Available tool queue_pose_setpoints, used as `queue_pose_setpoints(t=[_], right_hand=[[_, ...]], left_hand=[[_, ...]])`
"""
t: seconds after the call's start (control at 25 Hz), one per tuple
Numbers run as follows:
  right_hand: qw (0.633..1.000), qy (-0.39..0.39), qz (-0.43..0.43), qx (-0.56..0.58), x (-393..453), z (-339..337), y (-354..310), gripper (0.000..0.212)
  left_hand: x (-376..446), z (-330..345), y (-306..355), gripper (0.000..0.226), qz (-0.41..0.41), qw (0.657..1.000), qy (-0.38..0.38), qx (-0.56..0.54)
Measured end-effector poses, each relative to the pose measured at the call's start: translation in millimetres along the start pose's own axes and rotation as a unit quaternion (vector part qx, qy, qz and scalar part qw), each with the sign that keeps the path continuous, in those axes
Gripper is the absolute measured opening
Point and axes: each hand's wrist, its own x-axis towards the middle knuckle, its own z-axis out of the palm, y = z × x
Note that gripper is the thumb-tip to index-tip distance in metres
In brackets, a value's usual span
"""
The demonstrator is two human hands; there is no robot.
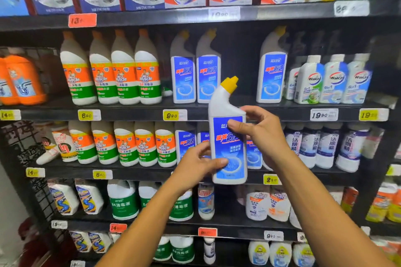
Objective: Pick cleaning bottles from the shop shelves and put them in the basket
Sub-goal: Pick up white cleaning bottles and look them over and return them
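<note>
Bottle (227,136) is off the shelf, upright, dead centre of view in front of the middle shelf (130,112), yellow cap (230,84) tilted toward 1 o'clock. Basket not in view.

Risks, my guess:
- Smooth plastic, and neither hand wraps it fully. Letting go with one hand before the other closes round it could drop it.
- Swinging down blind to a basket I can't see could clip the shelf edge or the bottles at 6 o'clock.
- Angled neck could snag on the basket rim if it goes in cap first.

Pose: left hand (199,167) comes up from 7 o'clock, grip pinching the bottle's lower left, thumb across the label. Right hand (262,134) comes from 4 o'clock, grip clamped on the upper right edge, thumb on the front, fingers over the shoulder. Both forearms raised, wrists roughly level.
</note>
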Motion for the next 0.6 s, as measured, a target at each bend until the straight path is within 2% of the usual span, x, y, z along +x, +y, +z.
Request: queue_pose_setpoints(t=[0.12, 0.32, 0.48, 0.6], right_hand=[[1.000, 0.020, 0.006, 0.006, 36, 2, -1, 0.039], [0.998, 0.063, 0.014, 0.025, 98, 3, -11, 0.030], [0.991, 0.126, -0.034, -0.009, 152, -4, -29, 0.040], [0.985, 0.155, -0.059, -0.043, 183, -9, -35, 0.037]], left_hand=[[36, -11, 14, 0.028, 0.011, 0.999, -0.004, 0.042], [98, -19, 41, 0.041, 0.053, 0.996, 0.016, 0.065], [156, -17, 70, 0.035, 0.097, 0.991, 0.030, 0.089], [189, -16, 84, 0.022, 0.108, 0.985, 0.032, 0.128]])
